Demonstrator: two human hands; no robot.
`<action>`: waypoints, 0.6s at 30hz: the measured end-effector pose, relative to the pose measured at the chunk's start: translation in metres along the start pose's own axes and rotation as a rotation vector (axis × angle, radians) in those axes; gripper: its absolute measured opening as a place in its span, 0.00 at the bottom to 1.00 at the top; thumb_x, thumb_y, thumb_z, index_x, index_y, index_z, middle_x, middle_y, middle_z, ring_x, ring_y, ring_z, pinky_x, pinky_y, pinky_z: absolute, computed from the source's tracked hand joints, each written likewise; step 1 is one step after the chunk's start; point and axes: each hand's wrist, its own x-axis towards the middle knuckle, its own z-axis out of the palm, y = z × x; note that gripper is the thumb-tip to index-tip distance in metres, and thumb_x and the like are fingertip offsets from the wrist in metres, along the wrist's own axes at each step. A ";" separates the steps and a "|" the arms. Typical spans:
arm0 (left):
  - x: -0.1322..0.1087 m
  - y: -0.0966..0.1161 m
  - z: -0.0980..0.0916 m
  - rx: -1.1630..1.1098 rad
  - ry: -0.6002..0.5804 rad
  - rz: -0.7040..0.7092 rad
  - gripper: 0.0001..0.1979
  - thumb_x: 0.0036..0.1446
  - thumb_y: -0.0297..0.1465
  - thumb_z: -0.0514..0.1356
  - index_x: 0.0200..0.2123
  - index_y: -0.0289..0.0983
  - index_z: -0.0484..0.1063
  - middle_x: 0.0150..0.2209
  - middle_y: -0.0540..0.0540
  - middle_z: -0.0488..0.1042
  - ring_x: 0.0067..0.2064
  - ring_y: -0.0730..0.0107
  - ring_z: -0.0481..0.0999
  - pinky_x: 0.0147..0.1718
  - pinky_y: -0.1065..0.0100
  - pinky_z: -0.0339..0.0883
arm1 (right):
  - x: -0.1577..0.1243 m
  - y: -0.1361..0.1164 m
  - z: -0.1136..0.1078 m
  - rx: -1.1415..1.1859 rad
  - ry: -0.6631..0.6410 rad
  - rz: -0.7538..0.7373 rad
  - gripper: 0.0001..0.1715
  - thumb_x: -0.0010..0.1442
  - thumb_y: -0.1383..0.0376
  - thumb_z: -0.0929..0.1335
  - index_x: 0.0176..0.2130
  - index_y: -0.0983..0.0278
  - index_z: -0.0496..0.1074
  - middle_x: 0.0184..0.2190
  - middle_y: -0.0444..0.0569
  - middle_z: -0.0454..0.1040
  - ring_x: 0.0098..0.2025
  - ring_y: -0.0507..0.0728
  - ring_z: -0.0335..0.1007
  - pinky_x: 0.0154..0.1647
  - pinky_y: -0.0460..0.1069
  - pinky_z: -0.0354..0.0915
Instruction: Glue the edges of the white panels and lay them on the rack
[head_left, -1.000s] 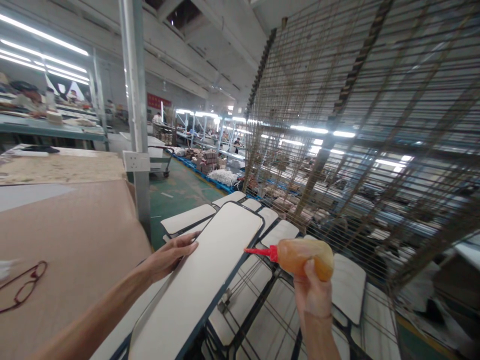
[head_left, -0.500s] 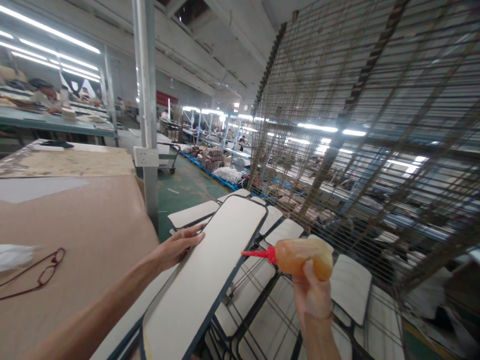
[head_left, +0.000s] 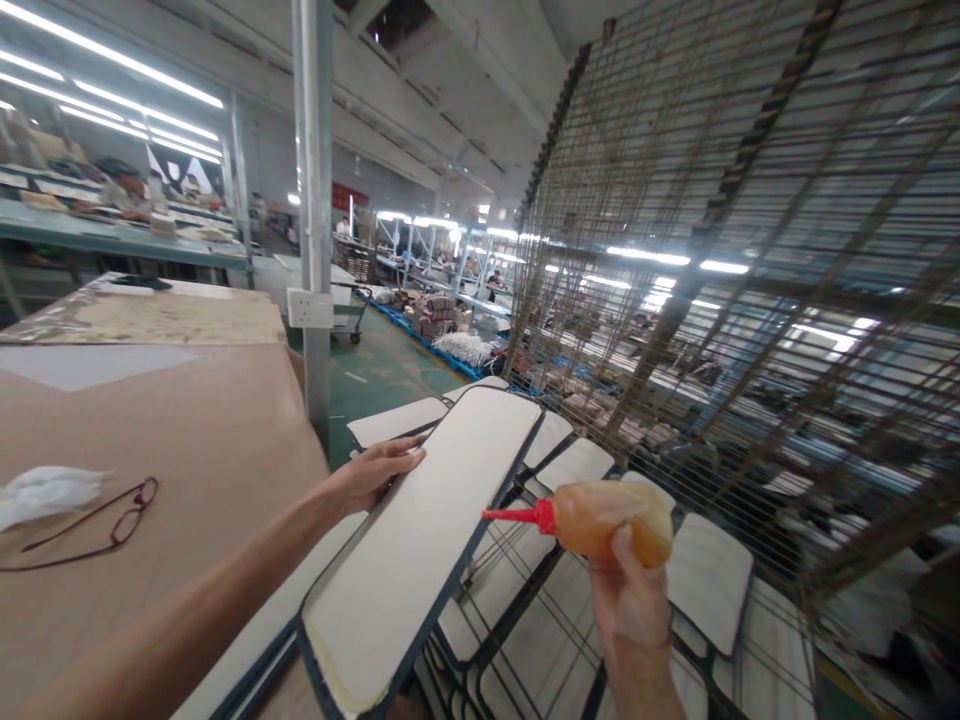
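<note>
My left hand (head_left: 386,470) grips the left edge of a long white panel (head_left: 427,520) with dark blue edging, thumb on top and fingers out of sight underneath. A yellowish line shows along the panel's near end and right side. In my right hand (head_left: 628,590) is a squeeze bottle (head_left: 611,520) of amber liquid, lying sideways. Its red nozzle (head_left: 517,515) points left, with the tip at the panel's right edge; whether it touches I cannot tell.
More dark-edged white panels (head_left: 709,575) lie spread below and to the right. A tall wire rack (head_left: 675,250) leans over them. On the left, a brown-covered table (head_left: 225,430) bears eyeglasses (head_left: 126,525) and crumpled white material (head_left: 49,495). A metal post (head_left: 315,200) stands beyond it.
The view has shifted slightly left, and more of the panel's near end shows. Both hands keep their hold, with the nozzle still at the panel's right edge.
</note>
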 end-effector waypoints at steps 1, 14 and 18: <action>0.000 0.001 0.001 -0.003 -0.001 0.000 0.32 0.42 0.31 0.69 0.52 0.33 0.67 0.31 0.44 0.79 0.29 0.65 0.78 0.27 0.71 0.72 | -0.001 -0.001 0.000 -0.007 -0.006 0.004 0.24 0.41 0.60 0.75 0.41 0.58 0.74 0.38 0.45 0.76 0.37 0.55 0.71 0.37 0.50 0.71; 0.010 0.007 0.000 0.034 -0.045 0.003 0.31 0.41 0.33 0.69 0.50 0.32 0.68 0.33 0.41 0.79 0.29 0.64 0.78 0.27 0.69 0.72 | -0.012 -0.006 0.000 -0.042 -0.029 0.019 0.16 0.43 0.60 0.74 0.35 0.58 0.75 0.28 0.44 0.77 0.33 0.56 0.73 0.35 0.51 0.69; 0.013 0.008 -0.001 0.033 -0.055 0.006 0.29 0.41 0.33 0.69 0.49 0.33 0.70 0.33 0.41 0.80 0.29 0.65 0.77 0.28 0.68 0.72 | -0.017 -0.006 -0.001 -0.030 -0.009 0.051 0.17 0.41 0.60 0.76 0.34 0.58 0.75 0.26 0.42 0.76 0.32 0.55 0.72 0.34 0.49 0.68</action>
